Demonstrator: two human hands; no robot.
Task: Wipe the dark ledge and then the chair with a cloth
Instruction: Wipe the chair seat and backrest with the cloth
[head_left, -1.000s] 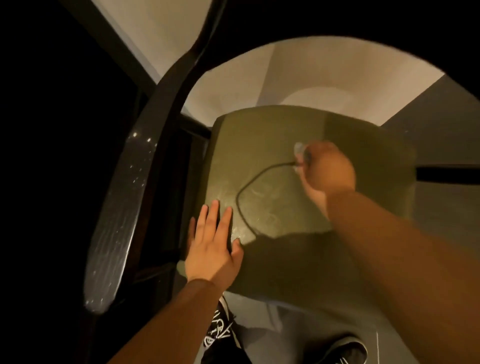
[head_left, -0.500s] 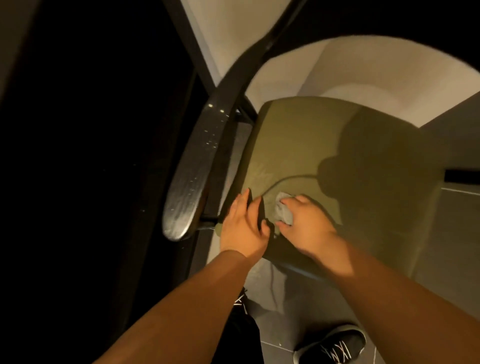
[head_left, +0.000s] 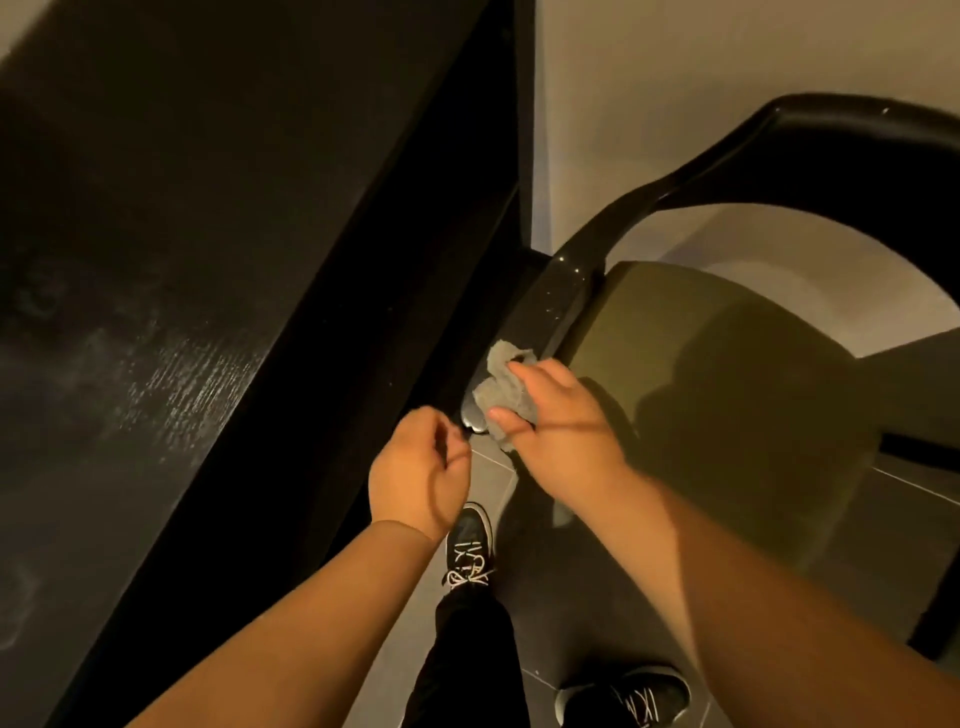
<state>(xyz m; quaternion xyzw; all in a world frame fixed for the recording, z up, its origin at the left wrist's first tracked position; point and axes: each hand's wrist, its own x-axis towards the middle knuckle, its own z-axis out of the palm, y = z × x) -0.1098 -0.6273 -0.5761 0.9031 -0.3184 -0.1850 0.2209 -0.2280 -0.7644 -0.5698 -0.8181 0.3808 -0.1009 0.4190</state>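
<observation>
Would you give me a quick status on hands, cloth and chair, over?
Right hand grips cloth, pressed on chair armrest end. Left hand loosely curled, empty, beside it. Dark ledge close on left; nothing blocking.

Dim, warm yellowish light here, coming from above, and the person's shadow lies broad across the olive chair seat (head_left: 701, 374). A streaky sheen glints off the dark ledge (head_left: 171, 374). The left hand (head_left: 415, 467) is smeared with motion blur, and straight edges bow with wide-angle distortion.
</observation>
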